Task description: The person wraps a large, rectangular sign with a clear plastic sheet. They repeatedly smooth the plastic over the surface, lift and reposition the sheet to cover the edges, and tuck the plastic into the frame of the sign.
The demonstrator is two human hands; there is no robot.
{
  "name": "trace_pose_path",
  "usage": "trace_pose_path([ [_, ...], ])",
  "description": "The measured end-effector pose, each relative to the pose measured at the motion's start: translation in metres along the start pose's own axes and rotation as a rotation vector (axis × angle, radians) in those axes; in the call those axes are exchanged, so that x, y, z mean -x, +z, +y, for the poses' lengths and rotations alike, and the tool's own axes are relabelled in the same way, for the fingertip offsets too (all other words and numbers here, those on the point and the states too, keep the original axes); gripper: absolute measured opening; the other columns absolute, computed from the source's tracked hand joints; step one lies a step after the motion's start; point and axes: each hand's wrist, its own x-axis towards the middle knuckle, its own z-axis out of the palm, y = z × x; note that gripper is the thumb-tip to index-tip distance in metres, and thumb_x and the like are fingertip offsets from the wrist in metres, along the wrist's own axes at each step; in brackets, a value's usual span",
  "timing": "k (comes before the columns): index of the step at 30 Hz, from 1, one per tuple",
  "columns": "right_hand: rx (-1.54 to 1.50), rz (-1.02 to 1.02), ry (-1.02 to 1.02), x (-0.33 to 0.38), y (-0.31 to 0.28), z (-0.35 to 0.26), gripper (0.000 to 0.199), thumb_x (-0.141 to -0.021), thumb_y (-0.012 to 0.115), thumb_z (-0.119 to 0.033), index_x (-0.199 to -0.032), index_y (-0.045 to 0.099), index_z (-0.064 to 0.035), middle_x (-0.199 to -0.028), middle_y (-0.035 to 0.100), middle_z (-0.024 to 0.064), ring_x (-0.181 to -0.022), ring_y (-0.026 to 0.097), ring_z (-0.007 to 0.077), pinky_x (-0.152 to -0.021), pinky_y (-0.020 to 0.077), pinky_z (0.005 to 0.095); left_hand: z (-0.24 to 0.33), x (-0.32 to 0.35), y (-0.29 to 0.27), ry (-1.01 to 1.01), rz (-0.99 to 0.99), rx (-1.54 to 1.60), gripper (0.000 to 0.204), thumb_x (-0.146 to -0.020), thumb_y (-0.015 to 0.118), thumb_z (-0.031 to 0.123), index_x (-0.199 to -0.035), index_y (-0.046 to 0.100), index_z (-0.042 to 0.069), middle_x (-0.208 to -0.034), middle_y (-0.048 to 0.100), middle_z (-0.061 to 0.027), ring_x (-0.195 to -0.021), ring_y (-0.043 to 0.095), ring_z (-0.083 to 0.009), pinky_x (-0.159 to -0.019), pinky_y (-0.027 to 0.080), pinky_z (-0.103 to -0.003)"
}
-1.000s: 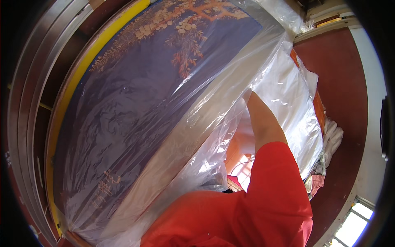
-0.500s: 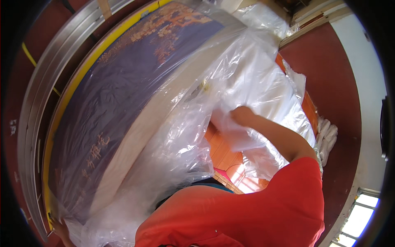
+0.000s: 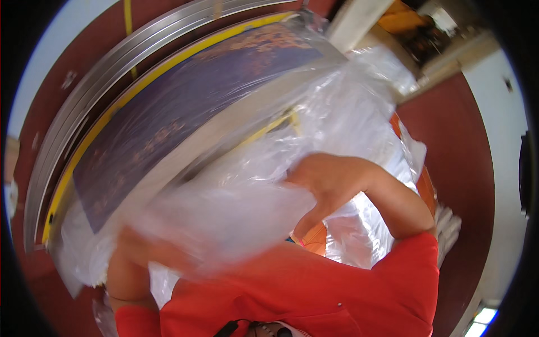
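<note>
A large painted panel (image 3: pixel 191 95), dark blue-grey with orange blossom patterns, lies under clear plastic wrap with a yellow strip (image 3: pixel 84 157) along its far edge. Between my hands a loose sheet of clear plastic (image 3: pixel 236 219) is smeared by motion. At the sheet's right edge is my right hand (image 3: pixel 331 182), thumb stretched down and away from the fingers, whose tips are partly hidden by plastic. My left hand (image 3: pixel 149 247) is at the sheet's lower left side, blurred and partly behind the plastic; its fingers cannot be made out.
Curved-looking silver metal rails (image 3: pixel 73 118) run beyond the panel. More crumpled plastic (image 3: pixel 365 123) covers the right side, over an orange wooden surface (image 3: pixel 425 188). A second yellow strip (image 3: pixel 269 128) shows through it. A red-brown wall band (image 3: pixel 449 135) stands at right; white bundled material (image 3: pixel 448 227) lies beside it.
My left hand has left the panel's lower left corner and come in toward my body. My right hand's thumb has spread, and the loose plastic has swept left and nearer. The view has turned.
</note>
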Motion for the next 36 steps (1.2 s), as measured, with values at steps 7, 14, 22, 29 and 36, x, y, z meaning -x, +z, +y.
trace_pose_path([
  [7, 0.006, 0.087, 0.407, 0.123, -0.007, 0.158, 0.018, -0.072, 0.049, -0.013, -0.078, 0.062, -0.0017, -0.089, 0.059, 0.0111, -0.080, 0.054, 0.0185, -0.073, 0.0411, 0.0287, 0.151, 0.047, -0.094, -0.258, 0.621, -1.441, 0.024, -0.076, 0.056, 0.023, -0.091, 0.054, 0.004, -0.075, 0.054, -0.0037, -0.065, 0.050, -0.0107, -0.058, 0.040, -0.024],
  [14, 1.147, 1.805, -0.333, 0.114, -0.139, 0.010, 0.043, -0.070, 0.041, 0.014, -0.111, 0.046, -0.0007, -0.102, 0.052, 0.0105, -0.094, 0.050, 0.0172, -0.077, 0.0441, 0.0250, 0.204, 0.029, -0.118, 0.180, 1.351, -2.544, 0.023, -0.077, 0.049, 0.023, -0.093, 0.057, 0.007, -0.082, 0.056, -0.0166, -0.078, 0.054, -0.0301, -0.067, 0.043, -0.035],
  [22, 0.560, -0.287, 0.837, 0.004, -0.029, 0.107, 0.046, -0.067, 0.063, -0.039, -0.100, 0.056, -0.0067, -0.098, 0.055, 0.0159, -0.094, 0.050, 0.0320, -0.084, 0.0374, 0.0351, 0.105, 0.131, -0.161, 0.154, 1.254, -0.410, 0.021, -0.081, 0.045, 0.018, -0.095, 0.053, 0.005, -0.090, 0.056, -0.0033, -0.083, 0.054, -0.0134, -0.068, 0.043, -0.024],
  [29, 1.011, 0.786, 0.028, -0.167, -0.058, 0.096, 0.045, -0.080, 0.045, -0.040, -0.115, 0.044, -0.0110, -0.117, 0.043, 0.0143, -0.112, 0.037, 0.0291, -0.090, 0.0286, 0.0390, 0.091, 0.273, -0.127, 0.113, 1.625, -0.643, 0.010, -0.076, 0.056, 0.015, -0.080, 0.052, 0.007, -0.076, 0.054, -0.0008, -0.072, 0.051, -0.0078, -0.059, 0.041, -0.019],
  [36, 1.057, 0.538, 0.309, -0.186, -0.045, 0.116, 0.052, -0.083, 0.035, -0.042, -0.128, 0.026, -0.0163, -0.134, 0.021, 0.0076, -0.124, 0.016, 0.0249, -0.099, 0.0115, 0.0405, 0.060, 0.359, -0.084, -0.327, 1.888, -2.138, 0.011, -0.070, 0.056, 0.008, -0.077, 0.050, 0.003, -0.077, 0.052, -0.0132, -0.076, 0.049, -0.0309, -0.068, 0.040, -0.038],
])
